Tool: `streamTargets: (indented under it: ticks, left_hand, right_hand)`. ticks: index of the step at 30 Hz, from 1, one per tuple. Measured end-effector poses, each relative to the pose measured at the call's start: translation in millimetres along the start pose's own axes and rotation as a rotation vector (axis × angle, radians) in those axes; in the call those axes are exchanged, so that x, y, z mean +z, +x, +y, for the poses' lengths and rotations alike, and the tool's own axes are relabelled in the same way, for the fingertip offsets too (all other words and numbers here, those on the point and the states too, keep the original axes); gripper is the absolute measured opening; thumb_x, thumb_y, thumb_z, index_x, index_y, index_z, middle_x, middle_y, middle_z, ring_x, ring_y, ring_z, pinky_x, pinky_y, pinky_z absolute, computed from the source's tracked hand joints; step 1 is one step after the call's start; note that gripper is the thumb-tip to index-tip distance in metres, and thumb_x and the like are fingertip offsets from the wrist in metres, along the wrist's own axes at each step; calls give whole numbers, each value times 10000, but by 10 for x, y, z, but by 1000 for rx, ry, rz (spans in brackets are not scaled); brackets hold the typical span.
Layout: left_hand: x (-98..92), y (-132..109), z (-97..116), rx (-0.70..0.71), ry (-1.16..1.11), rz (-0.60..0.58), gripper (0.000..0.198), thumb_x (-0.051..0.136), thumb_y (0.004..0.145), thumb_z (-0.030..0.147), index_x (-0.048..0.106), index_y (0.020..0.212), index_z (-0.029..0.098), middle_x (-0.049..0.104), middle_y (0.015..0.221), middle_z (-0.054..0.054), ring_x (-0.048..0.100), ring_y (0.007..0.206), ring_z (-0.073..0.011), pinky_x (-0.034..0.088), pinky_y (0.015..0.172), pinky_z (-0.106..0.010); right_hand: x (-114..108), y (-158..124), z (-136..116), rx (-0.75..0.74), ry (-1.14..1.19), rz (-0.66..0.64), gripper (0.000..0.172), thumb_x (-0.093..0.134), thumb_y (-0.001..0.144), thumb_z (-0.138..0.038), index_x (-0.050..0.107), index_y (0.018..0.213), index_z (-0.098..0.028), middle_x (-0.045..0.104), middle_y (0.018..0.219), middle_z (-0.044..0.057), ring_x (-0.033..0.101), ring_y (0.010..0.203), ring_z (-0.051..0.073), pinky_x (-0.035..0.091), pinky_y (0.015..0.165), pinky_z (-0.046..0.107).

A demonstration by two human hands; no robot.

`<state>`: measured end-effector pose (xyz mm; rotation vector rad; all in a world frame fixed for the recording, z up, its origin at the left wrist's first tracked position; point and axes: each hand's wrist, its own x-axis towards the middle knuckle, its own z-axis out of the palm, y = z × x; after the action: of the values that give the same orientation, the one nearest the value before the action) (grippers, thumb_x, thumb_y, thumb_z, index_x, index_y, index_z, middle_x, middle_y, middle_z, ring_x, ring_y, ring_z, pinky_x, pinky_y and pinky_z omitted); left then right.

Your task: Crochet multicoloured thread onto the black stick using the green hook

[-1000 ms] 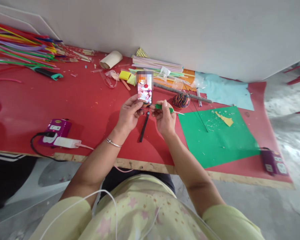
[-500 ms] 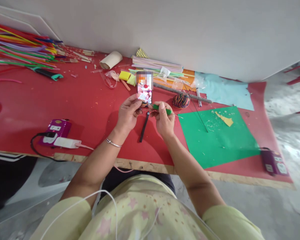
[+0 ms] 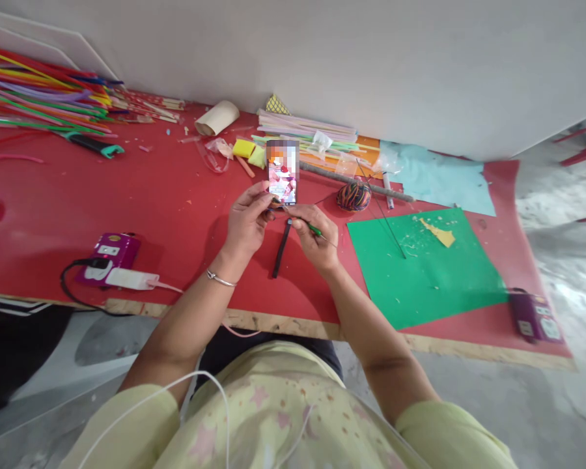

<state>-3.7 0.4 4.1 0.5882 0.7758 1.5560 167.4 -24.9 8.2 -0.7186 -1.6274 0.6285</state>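
Observation:
My left hand (image 3: 247,221) pinches a small dark piece of yarn work (image 3: 275,202) between thumb and fingers; most of it is hidden. In my right hand (image 3: 318,236) is a crochet hook with a green handle (image 3: 314,230), its tip pointing left at the piece. A ball of multicoloured yarn (image 3: 353,196) lies just right of my right hand. Behind my hands stands a phone (image 3: 283,182) with a lit, partly blurred screen. On the table below, between my hands, lies a black strip (image 3: 282,251).
A green sheet (image 3: 420,280) with yellow scraps lies right, near a thin dark rod and a long grey fuzzy stick (image 3: 342,176). Purple power sockets (image 3: 110,254) sit at the front left and right. Pipe cleaners (image 3: 43,91) and a cardboard tube (image 3: 217,118) are along the wall.
My right hand has turned over the hook, its fingers now reaching left, and the green handle is more covered and tilted down to the right. My left hand has barely shifted.

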Motion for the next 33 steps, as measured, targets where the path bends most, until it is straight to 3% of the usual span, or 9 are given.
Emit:
streamTargets:
  ticks: [9,17,23,33]
  left_hand:
    - [35,-26,-13,-8,11,-20,491,1033,597,338,832,1038,254,800,818,28,701,633,-80,506,538,-176]
    - [26,-46,-62,10,57,-54,501,993,702,320,803,1163,266,813,904,13,740,715,-88,520,568,-178]
    - [38,-47,-60,-5,27,-67,454,977,710,300,808,1129,252,803,881,11,736,699,-95,510,549,-190]
    - [51,-40,-44,28,66,-15,505,985,658,289,798,1125,253,815,911,8,720,674,-87,495,539,-182]
  right_hand:
    - [91,-39,104,392,342,151,284,735,968,-553,821,1090,-312,855,978,17,791,836,182,641,759,343]
    - [175,11,71,596,548,266,402,792,871,-656,785,1048,-295,857,925,5,806,855,182,631,705,301]
    - [182,24,88,664,663,261,434,780,860,-696,769,1017,-291,860,914,-10,787,771,155,633,678,290]
    - [181,20,77,670,595,280,430,801,845,-675,767,1038,-292,858,944,11,782,813,166,606,706,297]
